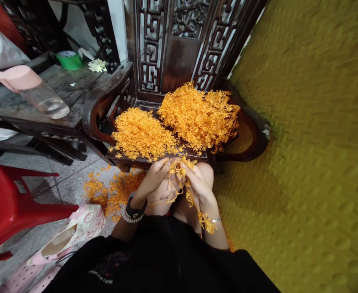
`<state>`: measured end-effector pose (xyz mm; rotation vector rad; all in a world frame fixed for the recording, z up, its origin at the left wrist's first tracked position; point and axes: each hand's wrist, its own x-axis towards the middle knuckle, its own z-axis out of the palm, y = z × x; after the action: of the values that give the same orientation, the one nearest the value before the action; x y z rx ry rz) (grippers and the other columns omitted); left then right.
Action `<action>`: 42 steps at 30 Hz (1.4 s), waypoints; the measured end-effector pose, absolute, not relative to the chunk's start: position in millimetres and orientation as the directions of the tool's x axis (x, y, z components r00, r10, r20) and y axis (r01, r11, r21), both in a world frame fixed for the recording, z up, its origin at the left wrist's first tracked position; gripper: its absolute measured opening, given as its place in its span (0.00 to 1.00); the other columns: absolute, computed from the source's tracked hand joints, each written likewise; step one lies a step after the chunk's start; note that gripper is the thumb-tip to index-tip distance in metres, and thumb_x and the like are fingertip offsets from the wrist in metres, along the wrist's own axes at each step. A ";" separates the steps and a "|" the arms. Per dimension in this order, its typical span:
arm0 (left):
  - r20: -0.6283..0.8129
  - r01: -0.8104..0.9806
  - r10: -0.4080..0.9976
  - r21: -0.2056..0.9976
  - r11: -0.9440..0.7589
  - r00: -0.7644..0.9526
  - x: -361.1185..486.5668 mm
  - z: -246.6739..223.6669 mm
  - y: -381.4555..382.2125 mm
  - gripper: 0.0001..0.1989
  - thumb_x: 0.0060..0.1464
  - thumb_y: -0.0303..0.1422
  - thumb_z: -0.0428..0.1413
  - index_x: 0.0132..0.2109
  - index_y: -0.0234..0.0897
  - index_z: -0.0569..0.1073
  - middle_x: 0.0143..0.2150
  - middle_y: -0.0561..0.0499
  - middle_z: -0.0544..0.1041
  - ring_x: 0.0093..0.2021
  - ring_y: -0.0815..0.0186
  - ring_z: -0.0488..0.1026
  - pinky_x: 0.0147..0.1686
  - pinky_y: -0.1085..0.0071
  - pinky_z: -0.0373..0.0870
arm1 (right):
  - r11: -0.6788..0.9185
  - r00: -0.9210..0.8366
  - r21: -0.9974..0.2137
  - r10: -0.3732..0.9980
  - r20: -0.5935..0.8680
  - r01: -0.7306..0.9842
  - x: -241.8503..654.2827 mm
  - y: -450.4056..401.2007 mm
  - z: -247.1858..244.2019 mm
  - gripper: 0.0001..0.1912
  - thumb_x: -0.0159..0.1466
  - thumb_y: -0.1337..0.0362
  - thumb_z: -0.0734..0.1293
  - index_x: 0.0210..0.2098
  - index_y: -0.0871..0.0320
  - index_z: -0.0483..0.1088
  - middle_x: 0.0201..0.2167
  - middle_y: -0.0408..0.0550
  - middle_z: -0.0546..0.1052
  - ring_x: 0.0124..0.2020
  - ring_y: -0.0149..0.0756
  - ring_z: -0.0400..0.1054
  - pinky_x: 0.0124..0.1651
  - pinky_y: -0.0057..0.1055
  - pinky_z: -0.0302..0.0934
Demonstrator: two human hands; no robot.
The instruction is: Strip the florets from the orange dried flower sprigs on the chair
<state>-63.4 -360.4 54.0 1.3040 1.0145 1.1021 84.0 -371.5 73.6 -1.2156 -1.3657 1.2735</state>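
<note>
Above my knees, my left hand [158, 175] and my right hand [196, 179] meet around a small bunch of orange plastic flower strands [179, 167]. Fingers of both hands pinch it, and thin orange stems trail below, one length hanging along my right forearm. Just beyond the hands, on the seat of a dark carved wooden chair [182, 61], lie two heaps of similar orange pieces. The left heap [145, 132] is lower and looks made of loose bits. The right heap [200, 116] is taller, with strands showing at its side.
Orange bits [114, 189] are scattered on the floor at left. A red plastic stool [17, 207], a pink and white bag [87, 224] and pink clogs [23, 274] stand nearby. A wooden side table [75, 91] holds a bottle [41, 95] and green tape [69, 60]. Yellow textured sheeting [307, 142] rises at right.
</note>
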 end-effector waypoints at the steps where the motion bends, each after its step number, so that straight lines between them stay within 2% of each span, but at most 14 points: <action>1: 0.026 -0.064 0.976 0.998 -0.013 0.216 -62.8 54.0 -361.8 0.12 0.58 0.37 0.48 0.34 0.36 0.72 0.31 0.51 0.73 0.34 0.65 0.69 0.37 0.71 0.66 | -0.070 -0.142 -0.997 0.987 -0.071 0.017 85.0 -371.9 73.9 0.18 0.56 0.46 0.65 0.32 0.55 0.70 0.26 0.45 0.74 0.30 0.35 0.69 0.36 0.32 0.66; 3: 0.012 -0.096 0.973 0.995 0.011 0.231 -62.5 55.5 -364.3 0.13 0.58 0.38 0.47 0.33 0.36 0.72 0.31 0.51 0.74 0.33 0.65 0.69 0.35 0.71 0.66 | -0.200 -0.159 -0.975 0.970 -0.182 -0.099 87.8 -371.7 74.2 0.18 0.53 0.47 0.68 0.33 0.54 0.70 0.27 0.44 0.75 0.30 0.36 0.69 0.37 0.33 0.66; 6: 0.066 -0.012 0.978 0.998 -0.065 0.198 -64.4 59.6 -365.4 0.14 0.58 0.38 0.48 0.28 0.36 0.67 0.25 0.54 0.68 0.28 0.68 0.64 0.30 0.72 0.62 | -0.233 -0.144 -0.968 0.965 -0.220 -0.087 91.5 -368.5 74.6 0.19 0.55 0.45 0.63 0.28 0.54 0.71 0.25 0.45 0.75 0.32 0.38 0.70 0.37 0.36 0.66; 10: 0.083 0.103 0.994 0.991 -0.091 0.074 -64.5 62.6 -363.2 0.13 0.60 0.39 0.47 0.31 0.37 0.67 0.27 0.54 0.67 0.31 0.67 0.66 0.35 0.72 0.62 | -0.078 -0.081 -0.996 0.993 -0.081 0.043 88.7 -364.0 74.9 0.18 0.60 0.49 0.60 0.30 0.55 0.73 0.28 0.46 0.76 0.38 0.39 0.70 0.44 0.37 0.66; 13: 0.019 0.053 0.998 0.998 -0.016 -0.057 -59.9 58.5 -363.1 0.15 0.61 0.43 0.45 0.33 0.38 0.67 0.31 0.51 0.70 0.35 0.65 0.68 0.40 0.69 0.64 | 0.111 -0.177 -0.978 0.981 0.079 0.176 83.3 -364.3 73.0 0.13 0.62 0.55 0.60 0.34 0.54 0.72 0.33 0.47 0.76 0.43 0.40 0.68 0.52 0.39 0.61; 15: -0.033 0.003 0.994 0.999 0.033 -0.101 -56.3 54.0 -364.9 0.17 0.61 0.45 0.44 0.35 0.38 0.69 0.34 0.49 0.72 0.39 0.62 0.70 0.44 0.67 0.64 | 0.193 -0.203 -0.951 0.968 0.145 0.240 80.0 -366.0 70.4 0.12 0.64 0.57 0.59 0.36 0.54 0.71 0.34 0.48 0.75 0.43 0.40 0.67 0.53 0.39 0.60; 18: -0.030 -0.033 0.997 0.999 0.028 -0.074 -52.7 50.2 -369.0 0.19 0.61 0.46 0.42 0.37 0.38 0.70 0.37 0.46 0.74 0.44 0.60 0.70 0.48 0.65 0.63 | 0.206 -0.145 -0.933 0.975 0.170 0.294 75.7 -369.4 66.0 0.12 0.64 0.57 0.58 0.39 0.53 0.70 0.36 0.49 0.74 0.43 0.41 0.67 0.50 0.38 0.62; 22: 0.078 0.058 0.996 0.996 -0.074 -0.054 -53.5 55.1 -370.4 0.19 0.62 0.44 0.41 0.28 0.39 0.63 0.25 0.52 0.66 0.29 0.65 0.65 0.33 0.69 0.61 | 0.154 -0.151 -0.964 0.981 0.123 0.217 72.0 -372.3 63.9 0.14 0.64 0.54 0.58 0.39 0.53 0.71 0.37 0.49 0.75 0.42 0.40 0.68 0.48 0.37 0.64; 25: 0.159 0.163 0.986 0.975 -0.150 -0.048 -58.8 61.3 -367.7 0.19 0.62 0.41 0.43 0.24 0.39 0.57 0.21 0.56 0.59 0.24 0.69 0.58 0.27 0.71 0.54 | 0.041 -0.151 -0.999 0.988 0.036 0.032 75.6 -371.4 65.7 0.23 0.64 0.48 0.53 0.36 0.55 0.73 0.32 0.49 0.76 0.38 0.41 0.70 0.42 0.37 0.65; 28: 0.208 0.234 0.976 0.947 -0.219 0.071 -65.6 65.2 -365.0 0.18 0.60 0.38 0.45 0.23 0.38 0.57 0.21 0.55 0.61 0.25 0.70 0.59 0.28 0.72 0.54 | -0.063 -0.143 -0.997 0.988 -0.056 -0.045 83.2 -368.4 69.8 0.34 0.63 0.40 0.46 0.32 0.57 0.73 0.24 0.50 0.74 0.32 0.40 0.68 0.34 0.36 0.64; 30: 0.215 0.252 0.966 0.936 -0.246 0.144 -68.3 65.8 -364.1 0.14 0.58 0.37 0.47 0.25 0.37 0.62 0.23 0.54 0.65 0.27 0.69 0.62 0.30 0.72 0.56 | -0.115 -0.215 -0.993 0.970 -0.110 -0.010 86.3 -366.6 73.6 0.32 0.62 0.39 0.50 0.30 0.57 0.72 0.21 0.47 0.71 0.27 0.36 0.65 0.31 0.33 0.61; 32: 0.207 0.250 0.963 0.936 -0.246 0.173 -68.5 65.1 -363.9 0.11 0.57 0.36 0.48 0.29 0.37 0.65 0.25 0.53 0.67 0.28 0.68 0.63 0.31 0.72 0.57 | -0.139 -0.316 -0.990 0.938 -0.144 0.039 86.0 -365.7 77.4 0.24 0.60 0.42 0.60 0.28 0.57 0.70 0.21 0.43 0.68 0.24 0.31 0.60 0.29 0.29 0.57; 35: 0.201 0.193 0.968 0.955 -0.227 0.148 -64.9 63.4 -363.9 0.13 0.59 0.38 0.47 0.28 0.37 0.64 0.24 0.54 0.65 0.27 0.69 0.61 0.29 0.73 0.56 | -0.119 -0.381 -0.992 0.916 -0.126 0.043 81.6 -366.1 81.0 0.18 0.59 0.49 0.65 0.25 0.58 0.67 0.20 0.39 0.63 0.23 0.27 0.55 0.28 0.26 0.53; 42: 0.094 -0.134 0.995 0.987 -0.091 0.021 -48.3 62.2 -365.5 0.26 0.56 0.50 0.48 0.19 0.37 0.54 0.17 0.57 0.54 0.20 0.73 0.51 0.21 0.71 0.50 | -0.178 -0.349 -0.971 0.930 -0.113 -0.160 73.9 -374.4 72.6 0.20 0.56 0.52 0.66 0.16 0.58 0.61 0.12 0.36 0.55 0.14 0.22 0.43 0.19 0.26 0.37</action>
<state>-48.3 -365.5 62.2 1.1897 1.0450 1.3160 73.9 -374.4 72.6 -0.9886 -1.2316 1.6569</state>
